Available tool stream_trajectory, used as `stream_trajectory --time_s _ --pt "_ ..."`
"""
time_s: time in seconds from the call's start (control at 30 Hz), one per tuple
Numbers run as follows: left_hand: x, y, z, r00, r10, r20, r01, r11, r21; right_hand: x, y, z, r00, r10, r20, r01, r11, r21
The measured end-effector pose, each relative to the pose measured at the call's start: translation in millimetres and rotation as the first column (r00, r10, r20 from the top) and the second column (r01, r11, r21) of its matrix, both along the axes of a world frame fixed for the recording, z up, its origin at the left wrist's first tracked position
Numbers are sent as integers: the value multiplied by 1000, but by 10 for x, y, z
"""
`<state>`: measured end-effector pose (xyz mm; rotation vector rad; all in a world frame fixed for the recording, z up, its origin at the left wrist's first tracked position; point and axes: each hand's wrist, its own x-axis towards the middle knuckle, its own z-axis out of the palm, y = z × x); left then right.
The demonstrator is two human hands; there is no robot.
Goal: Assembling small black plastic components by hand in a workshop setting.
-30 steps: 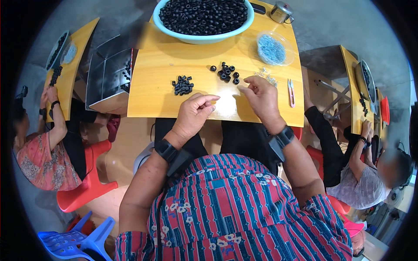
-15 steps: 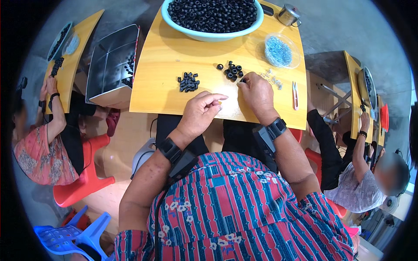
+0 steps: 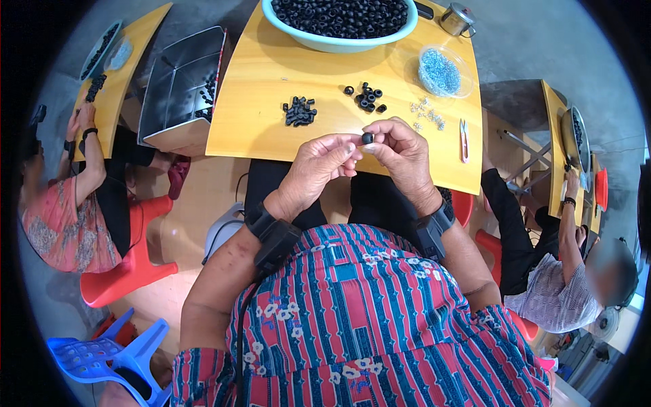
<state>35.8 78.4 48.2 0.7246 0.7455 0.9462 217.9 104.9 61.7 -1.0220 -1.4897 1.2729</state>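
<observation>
Above the table's near edge, my right hand (image 3: pixel 404 154) pinches a small round black cap-like piece (image 3: pixel 367 138) between thumb and forefinger. My left hand (image 3: pixel 313 169) comes close beside it, its thumb and fingertips pressed together; anything in that pinch is too small to make out. Just beyond the hands lie a loose group of black round pieces (image 3: pixel 368 102) and, to the left, a pile of small black cylindrical pieces (image 3: pixel 300 112). Tiny clear pieces (image 3: pixel 427 114) are scattered beyond my right hand.
A pale blue basin (image 3: pixel 339 45) full of black pieces stands at the table's far side. A clear tub (image 3: pixel 441 71) of bluish bits, thread snips (image 3: pixel 464 141) and a metal cup (image 3: pixel 458 20) are at right. An open box (image 3: pixel 183 85) stands left. Co-workers sit at both sides.
My right hand has picked up a black piece from the table and drawn it back toward me. My left hand has moved right to meet it.
</observation>
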Motion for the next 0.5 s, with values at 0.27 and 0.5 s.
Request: stream_trajectory --time_s 0.27,0.5 --pt "-60 -42 9 995 -2 -100 -1 1000 -30 -84 -77 231 897 -7 443 -152 934 323" --pt "-75 -89 -63 995 -14 98 25 994 -108 -99 -122 130 943 25 333 -108 967 232"
